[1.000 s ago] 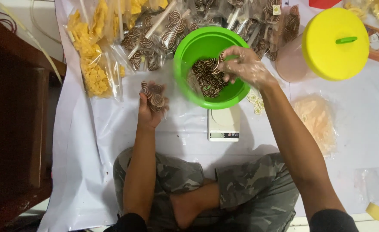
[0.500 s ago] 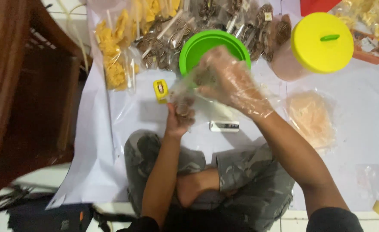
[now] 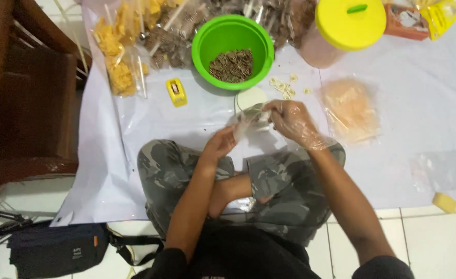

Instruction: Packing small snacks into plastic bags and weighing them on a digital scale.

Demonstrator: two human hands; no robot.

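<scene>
My right hand (image 3: pixel 291 120) wears a thin clear plastic glove; my left hand (image 3: pixel 221 143) is bare; black sleeves, camouflage trousers (image 3: pixel 279 178)

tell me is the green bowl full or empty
Partly full. The green bowl has a low heap of brown swirl snacks covering its bottom, with bare green wall showing all around above them.

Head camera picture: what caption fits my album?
Two hands, right hand gloved, left hand, hold a clear bag near a green bowl.

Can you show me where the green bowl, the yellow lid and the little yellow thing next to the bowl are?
green bowl (image 3: pixel 203 49): head view, left inner wall.
yellow lid (image 3: pixel 341 26): head view, flat top.
small yellow thing (image 3: pixel 176 92): head view, its middle.
</scene>
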